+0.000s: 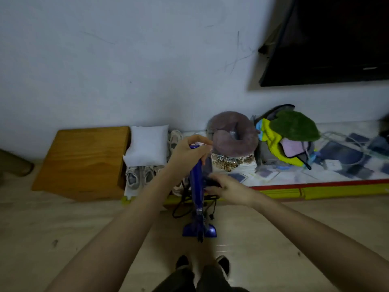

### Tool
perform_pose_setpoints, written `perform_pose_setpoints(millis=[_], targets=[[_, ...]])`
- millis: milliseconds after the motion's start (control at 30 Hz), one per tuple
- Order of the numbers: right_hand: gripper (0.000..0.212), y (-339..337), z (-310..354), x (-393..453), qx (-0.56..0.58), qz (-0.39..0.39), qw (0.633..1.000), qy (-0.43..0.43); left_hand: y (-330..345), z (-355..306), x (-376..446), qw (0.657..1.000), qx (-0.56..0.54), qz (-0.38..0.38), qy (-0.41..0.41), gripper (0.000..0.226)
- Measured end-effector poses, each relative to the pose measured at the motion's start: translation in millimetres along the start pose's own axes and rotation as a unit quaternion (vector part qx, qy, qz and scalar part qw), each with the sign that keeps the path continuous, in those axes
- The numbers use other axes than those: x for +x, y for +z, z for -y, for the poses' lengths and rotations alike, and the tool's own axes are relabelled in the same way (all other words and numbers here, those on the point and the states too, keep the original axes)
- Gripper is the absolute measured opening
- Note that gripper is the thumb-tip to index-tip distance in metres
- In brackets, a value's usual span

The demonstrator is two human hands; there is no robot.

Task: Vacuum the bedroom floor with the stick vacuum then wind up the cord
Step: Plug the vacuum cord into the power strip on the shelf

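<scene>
While the stick vacuum (196, 186) stands upright on the floor (63, 239), the scene reads as the cord-winding stage.

Left hand: the left hand (188, 151) is curled round the top of the blue handle, steadying the vacuum.
Right hand: the right hand (226, 189) is at the vacuum's body with fingers curled on something dark, probably the cord (185, 205); blur leaves this uncertain.
Vacuum position: the head rests on the floor just ahead of the person's feet, near the low platform edge by the wall.
Cord: black loops hang loose beside the lower body and trail onto the floor.
Progress: vacuuming appears finished, judged from the parked vacuum; winding is under way, with slack left to gather.
Surroundings: a wooden board (84, 161), a white pillow (148, 147) and shoes (139, 175) lie along the wall.
</scene>
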State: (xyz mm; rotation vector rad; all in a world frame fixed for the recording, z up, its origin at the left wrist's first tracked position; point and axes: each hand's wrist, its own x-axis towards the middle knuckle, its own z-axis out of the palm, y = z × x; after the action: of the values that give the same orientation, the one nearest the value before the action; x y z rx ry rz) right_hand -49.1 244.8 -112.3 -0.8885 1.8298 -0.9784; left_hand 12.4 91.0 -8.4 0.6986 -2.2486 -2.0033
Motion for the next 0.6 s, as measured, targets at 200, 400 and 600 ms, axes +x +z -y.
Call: perform_pose_setpoints(millis=[200, 400, 600], targets=[[0.015, -1.7, -3.5, 11.9, 0.267, -0.271, 0.920, 0.098, -2.7, 4.6, -6.8, 0.999, 0.019, 0.040, 0.030, 0.012], [0.018, -18.0, -37.6, -36.7, 0.347, -0.372, 0.837, 0.203, -18.5, -5.6, -11.5, 0.998, 0.064, 0.006, 0.019, 0.009], [0.026, -11.3, -40.8, -100.0, 0.374, -0.386, 0.816, 0.213, 25.1, -39.0, -38.8, 0.856, 0.291, -0.046, 0.424, 0.026]])
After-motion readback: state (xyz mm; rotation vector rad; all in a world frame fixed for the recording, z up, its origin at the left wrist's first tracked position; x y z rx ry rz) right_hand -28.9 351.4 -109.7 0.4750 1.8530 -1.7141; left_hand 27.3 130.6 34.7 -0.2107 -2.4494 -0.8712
